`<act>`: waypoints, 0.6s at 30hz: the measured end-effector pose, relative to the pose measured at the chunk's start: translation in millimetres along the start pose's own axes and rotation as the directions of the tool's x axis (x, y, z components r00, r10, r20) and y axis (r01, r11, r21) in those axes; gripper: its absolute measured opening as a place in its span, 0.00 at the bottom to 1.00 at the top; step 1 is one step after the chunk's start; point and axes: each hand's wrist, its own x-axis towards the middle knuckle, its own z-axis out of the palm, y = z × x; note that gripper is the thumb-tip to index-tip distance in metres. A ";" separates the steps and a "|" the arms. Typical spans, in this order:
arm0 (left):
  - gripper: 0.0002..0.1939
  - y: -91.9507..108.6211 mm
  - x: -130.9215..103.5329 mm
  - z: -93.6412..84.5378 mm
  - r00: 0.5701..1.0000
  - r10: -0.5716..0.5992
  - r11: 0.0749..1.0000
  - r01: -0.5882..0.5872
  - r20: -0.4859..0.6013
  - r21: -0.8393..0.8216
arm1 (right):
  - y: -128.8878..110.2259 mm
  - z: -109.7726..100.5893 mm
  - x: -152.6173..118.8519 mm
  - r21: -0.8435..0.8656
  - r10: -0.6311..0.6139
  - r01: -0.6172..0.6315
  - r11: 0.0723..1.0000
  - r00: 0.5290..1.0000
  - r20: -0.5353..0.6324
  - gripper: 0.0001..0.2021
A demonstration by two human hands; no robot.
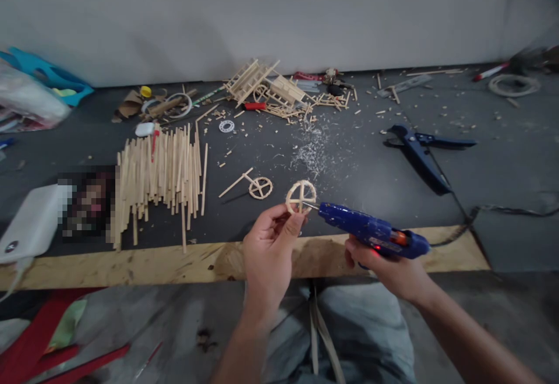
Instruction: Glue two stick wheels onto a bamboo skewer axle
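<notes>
The left hand (pixel 269 244) is raised, palm turned toward the body, thumb and fingertips pinched together at the top. The right hand (pixel 391 267) sits lower and to the right, fingers curled in a closed grip, its bare forearm running down toward the lower right corner.

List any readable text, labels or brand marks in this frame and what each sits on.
No text is readable.
Glue gun in the right hand: a small label patch on its body, too blurred to read.
White device at the table's left edge: a dark round mark, not legible.
Pixelated patch beside the stick pile: obscured.
Wooden wheel in the left hand: no markings.
</notes>
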 end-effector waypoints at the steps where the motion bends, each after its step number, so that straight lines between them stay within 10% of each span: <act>1: 0.08 -0.5 0.4 -0.1 1.000 -0.004 1.000 0.004 0.003 -0.013 | 1.0 0.0 0.0 0.003 0.003 -0.003 1.000 1.000 0.000 0.13; 8: 0.08 -2.8 7.8 -2.9 0.993 -0.111 0.975 0.115 0.030 -0.191 | 8.1 -9.9 13.0 0.004 0.072 -0.071 0.997 0.997 -0.027 0.14; 18: 0.10 -19.6 11.5 -9.8 0.974 -0.226 0.942 0.224 0.020 -0.250 | -10.7 -45.6 101.8 0.270 0.102 -0.110 0.956 0.994 0.044 0.13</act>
